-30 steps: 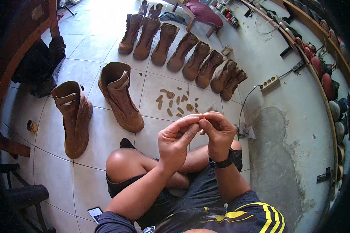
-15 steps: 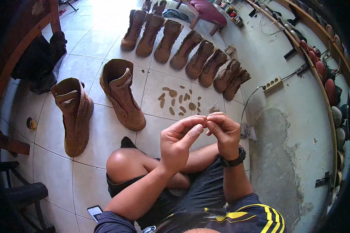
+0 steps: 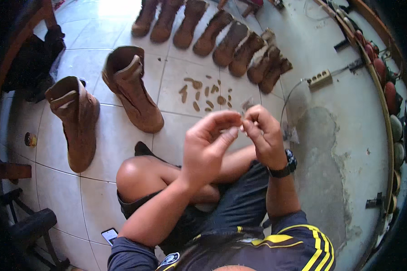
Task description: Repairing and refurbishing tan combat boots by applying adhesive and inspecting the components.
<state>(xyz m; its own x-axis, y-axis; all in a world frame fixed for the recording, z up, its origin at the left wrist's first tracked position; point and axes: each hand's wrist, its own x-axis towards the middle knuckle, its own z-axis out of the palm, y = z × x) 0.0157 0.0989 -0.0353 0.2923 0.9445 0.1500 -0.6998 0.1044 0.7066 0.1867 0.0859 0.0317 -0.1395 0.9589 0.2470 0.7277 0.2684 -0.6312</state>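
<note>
My left hand point(image 3: 209, 140) and my right hand point(image 3: 266, 137) are raised over my crossed legs, fingertips meeting in front of me. The right thumb and fingers pinch together against the left fingertips. The left fingers curve toward the thumb. Whatever small thing lies between the fingertips is too small and blurred to name. Just beyond my hands, several small flat brown pieces point(image 3: 196, 106), oval and strip-like, lie scattered on the tiles. A small clear plastic bag point(image 3: 248, 103) lies beside them, partly behind my right hand.
Two brown high boots point(image 3: 133, 97) stand at the left. A row of similar brown boots point(image 3: 208, 36) stands farther back. A power strip point(image 3: 319, 78) with a cable is at the right. A phone point(image 3: 109, 235) lies by my left arm; a small round tin point(image 3: 30, 139) sits far left.
The view has tilted, so the boots and brown pieces appear higher. My hands stay together; the left fingertips have parted a little from the left thumb.
</note>
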